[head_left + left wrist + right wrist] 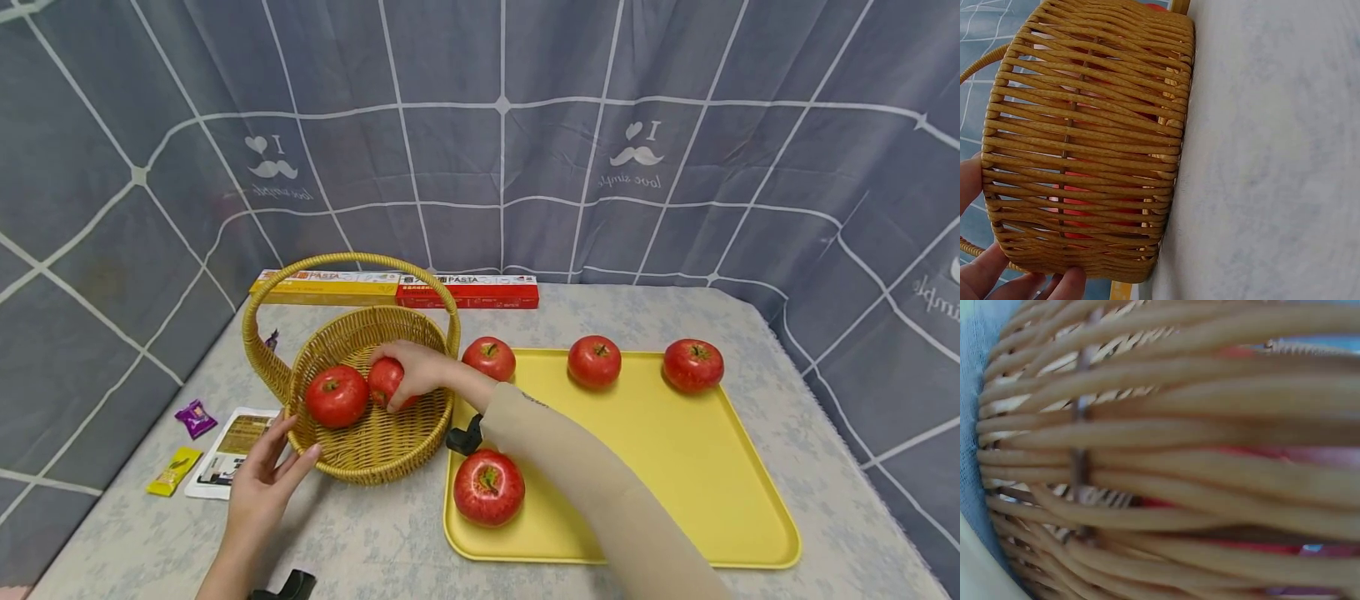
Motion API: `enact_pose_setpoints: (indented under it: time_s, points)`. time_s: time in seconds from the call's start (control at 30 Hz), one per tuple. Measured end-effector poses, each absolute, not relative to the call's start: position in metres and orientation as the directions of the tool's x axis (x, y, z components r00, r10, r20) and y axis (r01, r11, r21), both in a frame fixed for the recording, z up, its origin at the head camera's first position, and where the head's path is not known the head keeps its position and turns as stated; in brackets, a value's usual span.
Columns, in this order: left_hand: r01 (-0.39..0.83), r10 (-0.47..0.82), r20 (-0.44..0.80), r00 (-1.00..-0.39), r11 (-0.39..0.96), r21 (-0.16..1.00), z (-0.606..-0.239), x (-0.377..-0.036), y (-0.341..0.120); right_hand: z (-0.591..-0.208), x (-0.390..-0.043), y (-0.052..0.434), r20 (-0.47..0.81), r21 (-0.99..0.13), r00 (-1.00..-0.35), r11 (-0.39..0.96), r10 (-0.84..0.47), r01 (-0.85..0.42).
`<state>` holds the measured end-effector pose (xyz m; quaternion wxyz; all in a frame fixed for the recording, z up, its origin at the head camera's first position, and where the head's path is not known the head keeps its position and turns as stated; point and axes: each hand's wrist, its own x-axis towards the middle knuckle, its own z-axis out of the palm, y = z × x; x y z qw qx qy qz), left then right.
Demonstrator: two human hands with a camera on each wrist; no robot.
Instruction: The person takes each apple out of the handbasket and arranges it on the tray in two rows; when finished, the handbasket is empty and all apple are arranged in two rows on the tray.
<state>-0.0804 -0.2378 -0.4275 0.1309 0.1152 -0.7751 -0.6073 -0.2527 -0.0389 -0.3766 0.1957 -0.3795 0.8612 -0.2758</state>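
A woven wicker basket [378, 475] with a tall arched handle stands on the table. One red apple [337, 397] lies in its left half. Reaching over the rim, my right hand [416, 371] holds a second red apple [386, 381] inside the basket, its fingers around the top and side. My left hand [262, 479] grips the basket's near left rim, thumb and fingers spread along the edge; its fingertips [1072, 281] touch the weave in the left wrist view. The right wrist view shows only blurred basket wall [1166, 437] with red behind it; the right hand is hidden there.
A yellow tray [645, 467] lies to the right, with several more apples [489, 488] near its left and far edges. Yellow and red pasta boxes [468, 292] line the back. Small wrapped sweets [196, 418] and a white packet [225, 454] lie left of the basket.
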Motion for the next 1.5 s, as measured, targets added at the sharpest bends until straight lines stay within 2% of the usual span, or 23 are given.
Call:
enact_pose_setpoints:
  time_s: [0.17, 0.43, 0.6, 0.77, 0.97, 1.17, 1.33, 1.5]
  points:
    - [-0.011, -0.339, 0.068, -0.938, 0.226, 0.974, -0.428, -0.079, -0.238, -0.360, -0.243, -0.029, -0.059, -0.660, -0.565, 0.457, -0.823, -0.596]
    - [-0.025, -0.347, 0.069, -0.935, 0.260, 0.965, -0.426, -0.080, -0.238, -0.313, -0.219, 0.010, 0.099, -0.804, -0.495, 0.224, -0.863, -0.551]
    - [-0.030, -0.349, 0.065, -0.935, 0.260, 0.965, -0.424, -0.080, -0.237, -0.298, -0.206, 0.052, 0.178, -0.836, -0.497, 0.135, -0.850, -0.531]
    - [-0.014, -0.340, 0.074, -0.938, 0.250, 0.968, -0.426, -0.081, -0.236, -0.302, -0.198, 0.106, 0.207, -0.889, -0.516, 0.060, -0.831, -0.453]
    - [0.010, -0.338, 0.080, -0.938, 0.204, 0.979, -0.428, -0.080, -0.236, -0.328, -0.189, 0.174, 0.168, -0.932, -0.576, 0.062, -0.800, -0.358]
    - [0.003, -0.344, 0.075, -0.936, 0.206, 0.978, -0.428, -0.080, -0.236, -0.365, -0.179, 0.227, 0.036, -0.924, -0.636, 0.217, -0.771, -0.315]
    - [0.018, -0.344, 0.085, -0.935, 0.193, 0.981, -0.429, -0.080, -0.237, -0.386, -0.169, 0.252, -0.012, -0.912, -0.606, 0.257, -0.795, -0.320]
    - [0.017, -0.350, 0.085, -0.933, 0.191, 0.981, -0.429, -0.081, -0.236, -0.402, -0.160, 0.261, -0.035, -0.939, -0.558, 0.218, -0.829, -0.265]
